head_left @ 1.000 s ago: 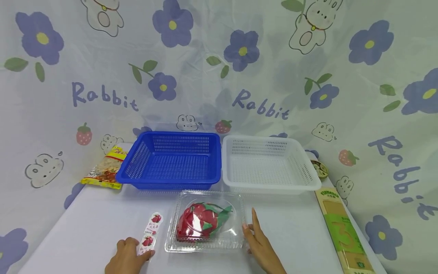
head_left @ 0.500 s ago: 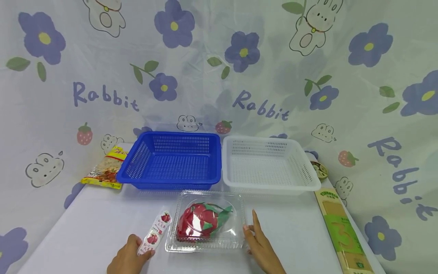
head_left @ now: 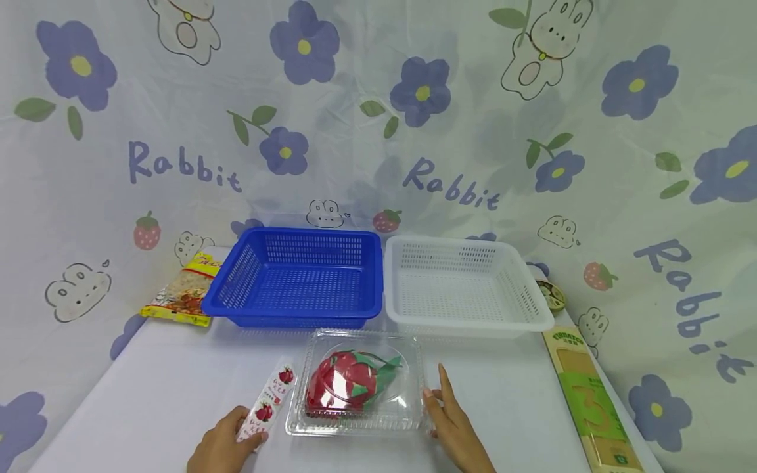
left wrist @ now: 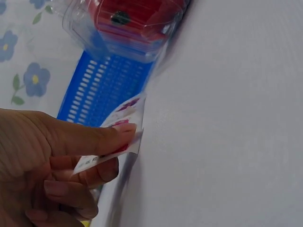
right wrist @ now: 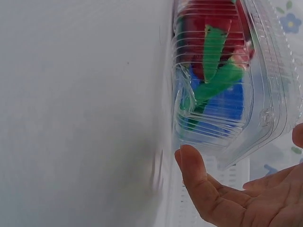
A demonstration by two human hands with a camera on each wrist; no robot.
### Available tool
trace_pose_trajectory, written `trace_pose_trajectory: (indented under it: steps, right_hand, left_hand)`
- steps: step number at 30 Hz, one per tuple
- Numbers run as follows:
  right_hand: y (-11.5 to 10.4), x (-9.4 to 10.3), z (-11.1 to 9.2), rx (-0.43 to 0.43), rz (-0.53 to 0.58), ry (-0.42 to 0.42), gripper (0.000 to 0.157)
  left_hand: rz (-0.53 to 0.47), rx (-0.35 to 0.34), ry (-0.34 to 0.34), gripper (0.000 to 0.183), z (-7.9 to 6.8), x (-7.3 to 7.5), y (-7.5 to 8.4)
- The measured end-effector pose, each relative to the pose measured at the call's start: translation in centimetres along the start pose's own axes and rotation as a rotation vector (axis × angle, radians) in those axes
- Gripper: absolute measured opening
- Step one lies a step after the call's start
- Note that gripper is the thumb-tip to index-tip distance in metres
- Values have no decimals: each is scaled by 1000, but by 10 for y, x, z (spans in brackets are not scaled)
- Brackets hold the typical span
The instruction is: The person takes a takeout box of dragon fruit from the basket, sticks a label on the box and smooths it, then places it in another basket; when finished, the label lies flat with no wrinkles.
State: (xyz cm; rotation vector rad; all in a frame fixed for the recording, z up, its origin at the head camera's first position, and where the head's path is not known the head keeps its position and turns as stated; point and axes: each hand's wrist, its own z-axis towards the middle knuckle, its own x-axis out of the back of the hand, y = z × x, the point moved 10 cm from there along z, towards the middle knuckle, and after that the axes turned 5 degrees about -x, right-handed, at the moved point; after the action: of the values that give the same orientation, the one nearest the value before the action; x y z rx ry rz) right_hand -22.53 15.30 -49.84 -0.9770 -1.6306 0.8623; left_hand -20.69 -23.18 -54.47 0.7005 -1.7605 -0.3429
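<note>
My left hand [head_left: 220, 443] pinches the lower end of a strip of stickers [head_left: 275, 386] printed with red dragon fruit. In the left wrist view, the strip [left wrist: 130, 109] bends between thumb and fingers. Just right of it sits a closed clear plastic clamshell box [head_left: 408, 387] on the table. A red dragon fruit [head_left: 340, 384] with green leaf-like tips lies inside. My right hand [head_left: 454, 427] is at the box's right side, fingers fairly straight. In the right wrist view its thumb [right wrist: 193, 163] is right by the box's lower edge; I cannot tell if it touches.
Behind the box stand a blue basket [head_left: 296, 322] and a white basket [head_left: 467, 322], side by side. A yellow food packet [head_left: 183, 292] leans at the left. To the right lie a round tin [head_left: 552, 295] and a long green-labelled pack [head_left: 591, 401]. A patterned curtain [head_left: 355, 131] hangs behind.
The sticker strip has tilted and swung right, bringing its top end closer to the clamshell box. My left hand has shifted slightly right. The box and my right hand have barely moved.
</note>
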Motion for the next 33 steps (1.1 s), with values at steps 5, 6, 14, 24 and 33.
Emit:
trace_pose_trajectory:
  steps: [5,6,14,24,33]
  right_hand:
    - [0,3,-1,-6,-2,15,78]
    - [0,4,-1,-4,-8,18,77]
    - [-7,14,-4,31,-17,43,73]
    - [-25,38,-14,16,-224,238,74]
    - [-53,34,-27,108,-233,263,69]
  left_hand:
    - [-36,-32,5,62,1,1,3]
    - [-53,-37,11,62,2,1,4]
    - [-333,-98,101,47,-11,14,16]
    - [-670,-211,168,40,-33,28,59]
    - [-743,-351,91,34,-44,16,99]
